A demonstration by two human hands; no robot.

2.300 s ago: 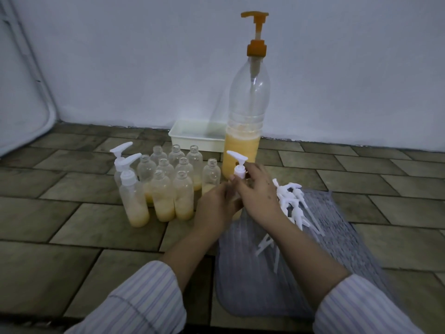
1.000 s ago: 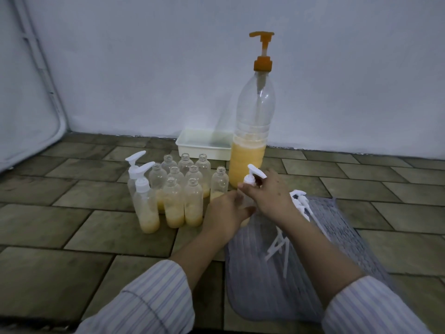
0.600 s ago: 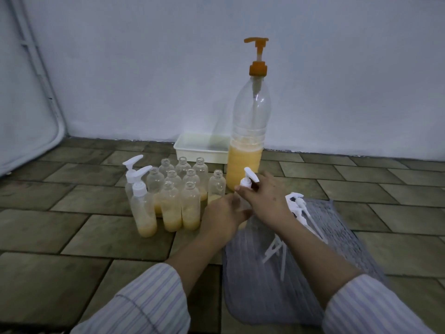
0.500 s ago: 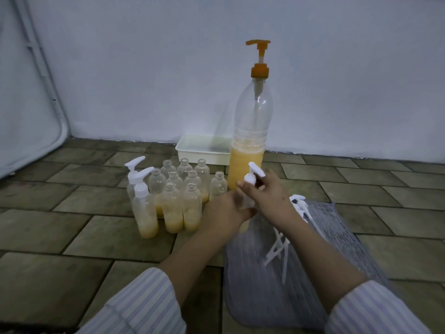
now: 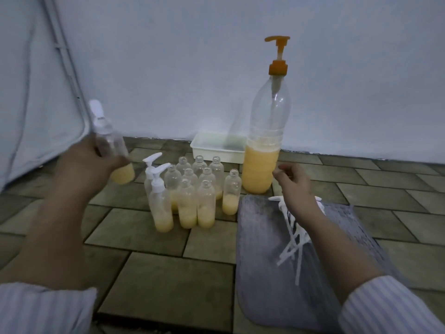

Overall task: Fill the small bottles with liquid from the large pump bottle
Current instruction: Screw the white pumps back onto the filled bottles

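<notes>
left hand (image 5: pixel 84 165) grips capped small bottle (image 5: pixel 113 150), upright | capped bottles (image 5: pixel 156 189) just right | right hand (image 5: pixel 295 186) loosely curled, empty

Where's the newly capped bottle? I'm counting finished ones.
Head view, left side: the left hand holds the capped bottle above the floor, left of the bottle cluster.

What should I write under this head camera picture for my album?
Left hand lifts a capped small bottle; right hand hovers.
</notes>
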